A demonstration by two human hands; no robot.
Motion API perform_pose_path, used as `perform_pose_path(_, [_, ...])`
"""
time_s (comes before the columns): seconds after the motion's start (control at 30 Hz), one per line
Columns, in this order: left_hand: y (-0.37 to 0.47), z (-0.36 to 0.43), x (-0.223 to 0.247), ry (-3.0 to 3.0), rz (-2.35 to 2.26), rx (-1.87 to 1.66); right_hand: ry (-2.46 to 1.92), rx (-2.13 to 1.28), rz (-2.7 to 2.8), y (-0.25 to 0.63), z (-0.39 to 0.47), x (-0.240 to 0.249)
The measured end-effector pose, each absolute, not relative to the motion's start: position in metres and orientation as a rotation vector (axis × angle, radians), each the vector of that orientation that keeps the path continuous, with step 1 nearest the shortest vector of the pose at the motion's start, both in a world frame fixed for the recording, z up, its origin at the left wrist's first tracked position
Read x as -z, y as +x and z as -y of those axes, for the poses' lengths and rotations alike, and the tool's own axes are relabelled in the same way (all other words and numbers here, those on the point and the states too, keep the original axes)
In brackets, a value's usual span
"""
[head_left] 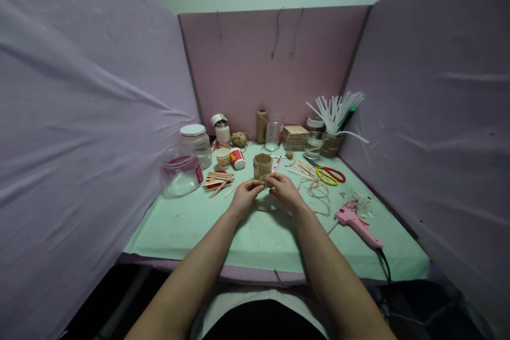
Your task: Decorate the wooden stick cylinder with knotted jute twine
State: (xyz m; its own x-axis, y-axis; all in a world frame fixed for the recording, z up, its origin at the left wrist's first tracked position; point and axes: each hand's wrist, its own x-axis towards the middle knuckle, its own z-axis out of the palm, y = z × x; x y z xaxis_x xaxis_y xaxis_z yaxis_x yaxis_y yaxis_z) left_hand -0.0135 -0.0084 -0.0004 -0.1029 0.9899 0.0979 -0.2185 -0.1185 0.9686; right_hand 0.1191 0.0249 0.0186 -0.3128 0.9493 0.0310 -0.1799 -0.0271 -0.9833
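My left hand [247, 194] and my right hand [283, 189] meet over the middle of the table, fingertips pinched close together. Between them runs a thin piece of twine [263, 180], looped near the fingertips. Just beyond the fingers stands a small twine-wrapped cup [263, 164] with a braided rim, upright. Loose twine [316, 194] trails in coils over the cloth to the right of my right hand. More cord lies below my hands, partly hidden by them.
A pink glue gun [358, 226] lies at right, with scissors [329, 174] behind it. Wooden sticks [218, 181], a clear jar [183, 178] and paper cups [237, 159] stand left. Along the back are a twine spool [261, 126], wooden squares [295, 138] and a pot of white glue sticks [332, 143].
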Motion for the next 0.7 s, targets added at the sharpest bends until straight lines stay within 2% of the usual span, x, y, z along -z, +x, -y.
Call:
perform_pose_path(0.3, [-0.0134,0.0118,-0.0072,1.183,-1.167,-1.515,-0.916,-1.447,1.366,0.1195,-0.0298,-0.0147])
perform_pose_path(0.7, [-0.0162,0.0089,0.0021,1.458,-1.389,-1.593,-0.923,-1.139,1.595,0.1205,-0.0344,-0.0088])
